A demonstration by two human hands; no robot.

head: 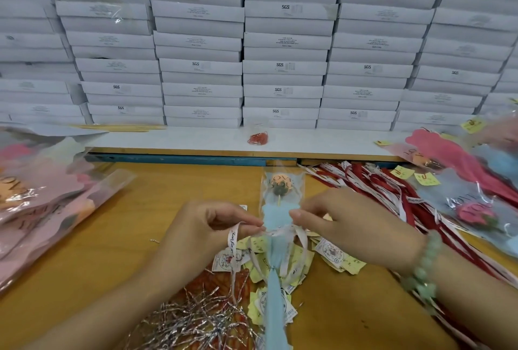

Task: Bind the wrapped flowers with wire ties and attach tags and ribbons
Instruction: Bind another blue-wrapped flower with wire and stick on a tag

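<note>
Left hand pinching white ribbon end, right hand pinching its other side at the wrap's neck | wrapped flower lies centre, head to 12 o'clock | I'd pull both ends evenly, keeping knot snug | tags beneath, wire ties at 7 o'clock

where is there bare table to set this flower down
Bare tabletop lies left of the left hand, between the pink wrapped pile and the silver wire ties. The white ledge is free either side of the red bag. Crowded: tags in the middle, ribbons and finished flowers on the right.
</note>
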